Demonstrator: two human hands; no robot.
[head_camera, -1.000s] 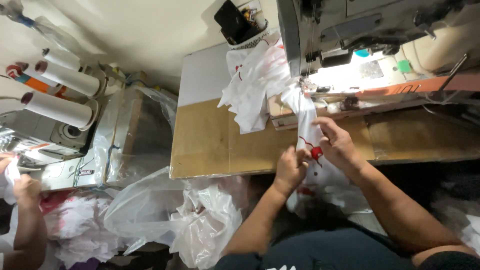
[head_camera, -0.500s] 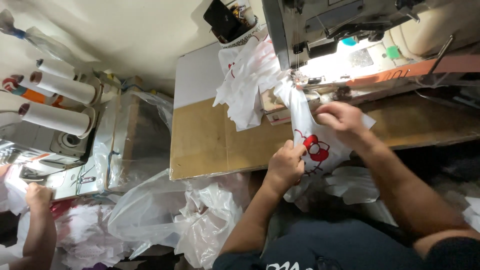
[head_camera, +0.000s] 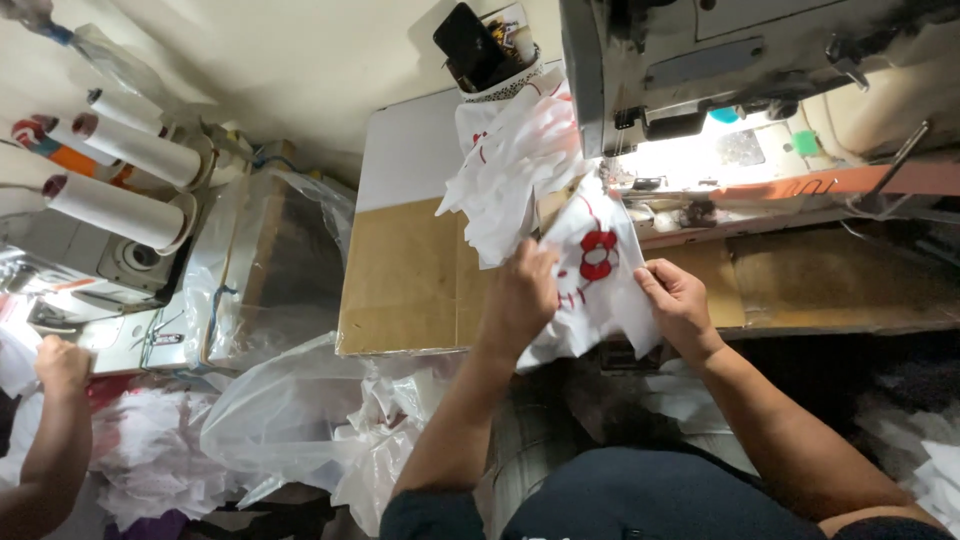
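Note:
My left hand (head_camera: 522, 296) and my right hand (head_camera: 677, 300) both grip a white fabric piece (head_camera: 592, 268) with a red flower print, held spread at the front edge of the wooden table (head_camera: 400, 290). Its top end runs toward the lit needle area of the grey sewing machine (head_camera: 700, 70). A pile of white fabric pieces (head_camera: 505, 175) with red stitching lies just left of the machine, touching the held piece.
A dark phone in a holder (head_camera: 478, 50) stands behind the pile. Clear plastic bags (head_camera: 290, 420) of white cloth hang below the table's left edge. White thread cones (head_camera: 120, 170) and another machine stand far left, where another person's hand (head_camera: 62, 365) works.
Both hands moved from pinching the bunched fabric to holding it spread apart, the left hand risen to its left edge, the right shifted down to its right edge; the print now faces up.

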